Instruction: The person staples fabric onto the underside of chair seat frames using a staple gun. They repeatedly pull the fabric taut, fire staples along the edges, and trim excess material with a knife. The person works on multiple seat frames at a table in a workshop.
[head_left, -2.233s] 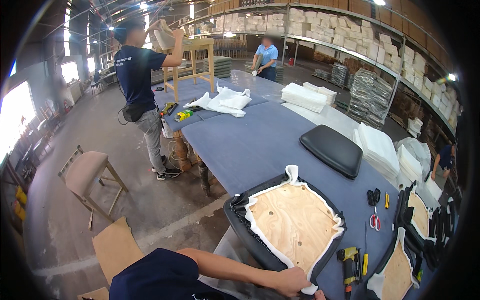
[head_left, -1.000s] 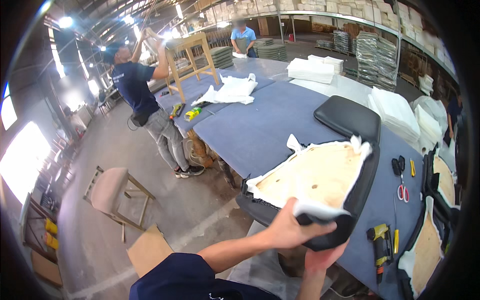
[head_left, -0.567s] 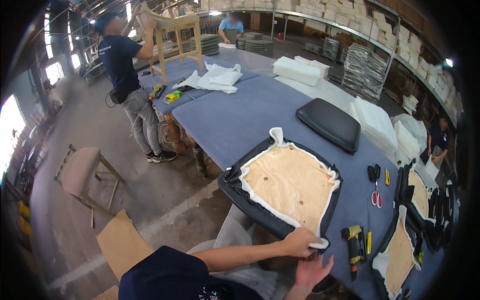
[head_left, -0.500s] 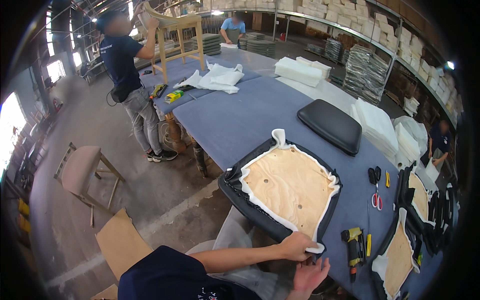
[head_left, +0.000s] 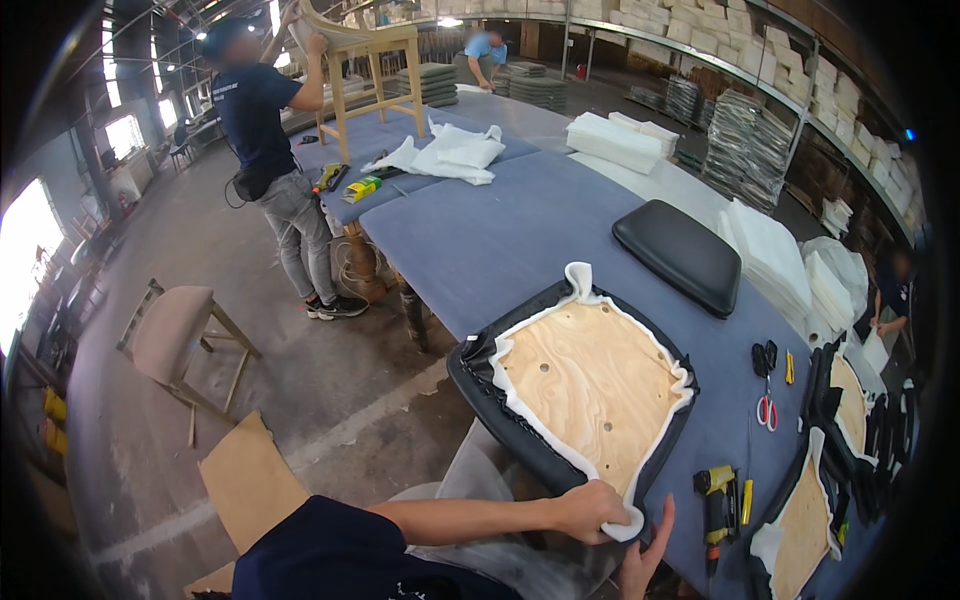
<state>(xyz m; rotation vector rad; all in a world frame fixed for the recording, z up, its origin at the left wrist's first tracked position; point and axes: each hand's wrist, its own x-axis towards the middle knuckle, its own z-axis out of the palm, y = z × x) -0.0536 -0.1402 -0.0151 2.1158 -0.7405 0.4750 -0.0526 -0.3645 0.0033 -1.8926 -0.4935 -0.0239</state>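
An upholstered seat pad (head_left: pixel 590 370) lies underside up at the near edge of the blue table, its plywood base showing inside a rim of white padding and black cover. My left hand (head_left: pixel 592 511) is closed on the padding and cover at the nearest corner. A flap of white padding (head_left: pixel 624 526) pokes out beside its fingers. Just outside that corner, my right hand (head_left: pixel 648 556) has its fingers stretched out along the black edge; whether they touch it I cannot tell. At the far corner another tongue of padding (head_left: pixel 578 278) stands up.
Right of the pad lie a yellow-black staple gun (head_left: pixel 714 505), red-handled scissors (head_left: pixel 766 405) and a yellow cutter (head_left: pixel 790 367). More unfinished pads (head_left: pixel 803 520) crowd the right edge. A finished black pad (head_left: pixel 680 255) lies behind. A co-worker (head_left: pixel 265 130) handles a wooden chair frame (head_left: pixel 375 85).
My right hand has turned its fingers upward beside the corner, while my left keeps its grip there. The whole view has shifted slightly. The far co-worker in light blue has bent forward.
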